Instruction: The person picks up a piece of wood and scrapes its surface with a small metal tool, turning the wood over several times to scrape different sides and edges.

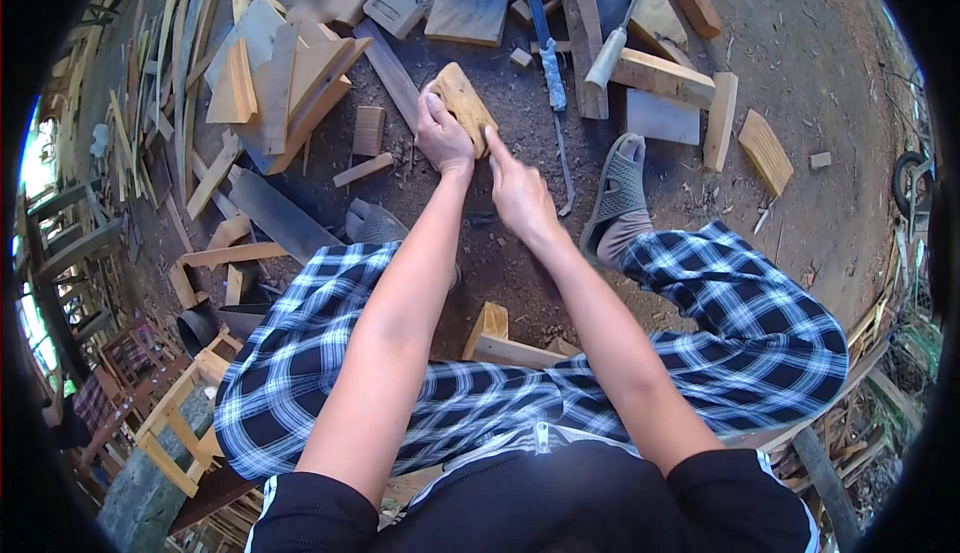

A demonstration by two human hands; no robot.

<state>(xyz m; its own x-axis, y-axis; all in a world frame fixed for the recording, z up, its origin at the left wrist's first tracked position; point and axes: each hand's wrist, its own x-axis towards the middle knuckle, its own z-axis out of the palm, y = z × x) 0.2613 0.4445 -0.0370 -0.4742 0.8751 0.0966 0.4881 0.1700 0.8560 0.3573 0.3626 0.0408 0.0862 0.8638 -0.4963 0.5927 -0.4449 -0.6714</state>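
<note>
I see the left hand (443,141) clamped on a wooden block (465,100), ahead and right of its palm; right hand (523,195) just beside, forefinger at the block's near edge, its grip unclear to me.

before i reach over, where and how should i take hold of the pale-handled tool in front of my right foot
Take the pale-handled tool by the thick part of its handle, coming from the near side with the right grip. The handle points back toward you and the thin shaft points away, so that end looks easiest to reach.
</note>
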